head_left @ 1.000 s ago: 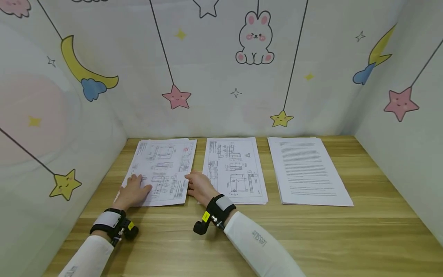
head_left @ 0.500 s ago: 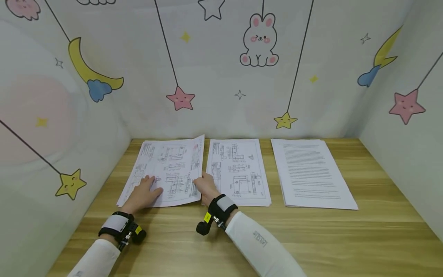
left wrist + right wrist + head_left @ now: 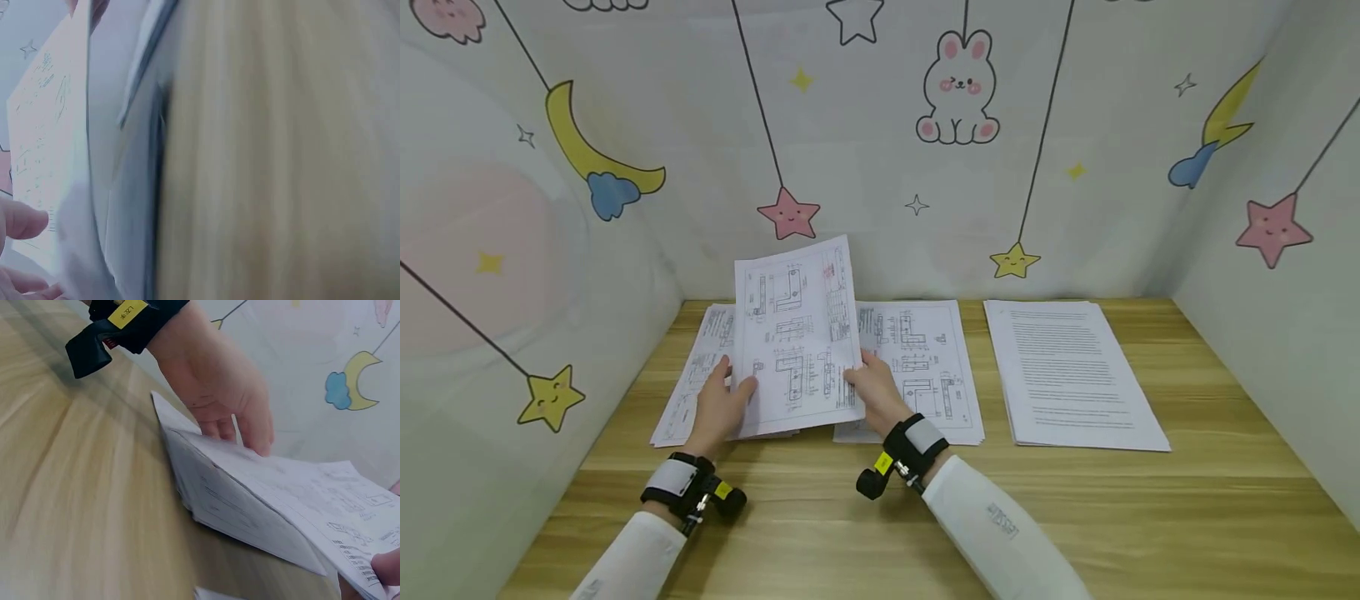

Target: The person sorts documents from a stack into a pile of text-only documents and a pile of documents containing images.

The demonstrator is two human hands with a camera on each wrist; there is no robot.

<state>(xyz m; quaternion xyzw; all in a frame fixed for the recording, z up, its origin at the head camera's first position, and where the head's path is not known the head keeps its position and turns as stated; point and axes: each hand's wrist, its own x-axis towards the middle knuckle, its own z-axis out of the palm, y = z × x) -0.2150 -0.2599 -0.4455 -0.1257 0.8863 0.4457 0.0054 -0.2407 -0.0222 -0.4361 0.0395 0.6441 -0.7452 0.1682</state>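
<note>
A small stack of drawing sheets [image 3: 797, 333], printed with technical drawings, is raised and tilted up off the table. My right hand [image 3: 880, 392] pinches its right edge, the thumb [image 3: 387, 567] on the printed face. At the left edge my left hand [image 3: 715, 410] holds it, with the thumb in front and fingers behind, as the right wrist view shows. Under and left of it lie more drawing sheets [image 3: 692, 392], partly covered. A middle stack of drawings [image 3: 943, 375] lies flat, its left part hidden by the right hand and the raised sheets.
To the right lies a stack of text pages [image 3: 1075, 375]. Everything rests on a wood-grain table [image 3: 820, 517], with a cartoon-printed backdrop [image 3: 880, 158] behind it and at both sides.
The right hand first lifted the right edge of the left stack's top sheets. Now both hands have raised them off the stack and shifted right, exposing sheets below.
</note>
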